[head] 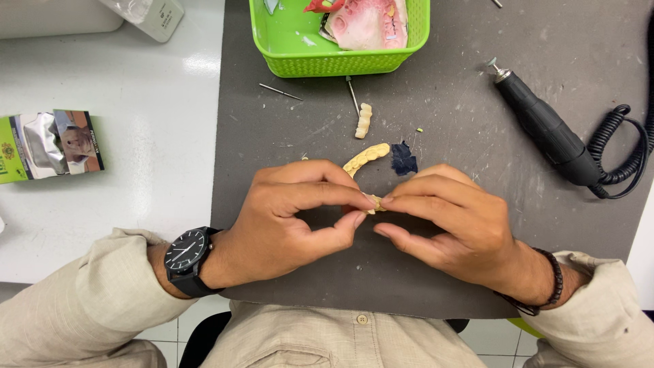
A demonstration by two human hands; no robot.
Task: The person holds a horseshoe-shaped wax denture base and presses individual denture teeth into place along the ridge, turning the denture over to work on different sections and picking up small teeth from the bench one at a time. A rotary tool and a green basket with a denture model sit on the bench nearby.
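Cream dental piece was pinched between fingertips of left hand and right hand; pink dental cast was kept in green basket.

Matt, scuffed grey mat; glossy green plastic basket; seemingly plaster cast.

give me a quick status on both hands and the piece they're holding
Left hand and right hand both pinching small cream dental piece between fingertips. Curved tooth arch lies on grey mat just behind. Nothing in the way.
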